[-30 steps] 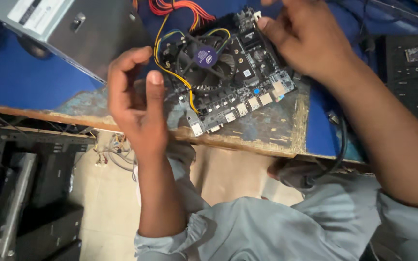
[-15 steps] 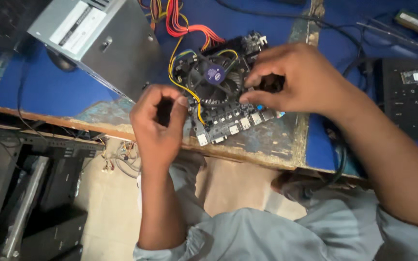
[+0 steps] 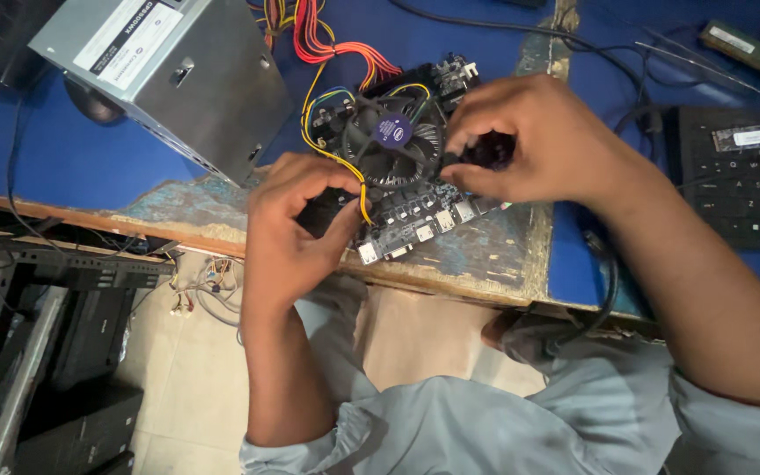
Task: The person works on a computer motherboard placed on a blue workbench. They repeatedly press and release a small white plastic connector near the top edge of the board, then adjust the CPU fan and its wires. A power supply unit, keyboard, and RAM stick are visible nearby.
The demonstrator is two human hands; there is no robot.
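Observation:
A black motherboard [image 3: 415, 215] with a round cooler fan [image 3: 393, 141] lies at the front edge of a worn blue table [image 3: 485, 255]. My left hand [image 3: 296, 224] pinches a black power connector with yellow wires [image 3: 358, 189] at the board's near left corner. My right hand [image 3: 538, 141] rests on the board's right side, its fingers curled around a black part [image 3: 490, 149] beside the fan.
A grey power supply box [image 3: 169, 75] stands at the back left, with red and yellow cables [image 3: 327, 44] running to the board. A black keyboard [image 3: 749, 185] lies at the right, a green memory stick [image 3: 749, 48] behind it. Black cases [image 3: 37, 369] stand on the floor.
My left hand has moved right onto the board's connector. My right hand has come down from the board's far corner to the spot beside the fan. The view has shifted.

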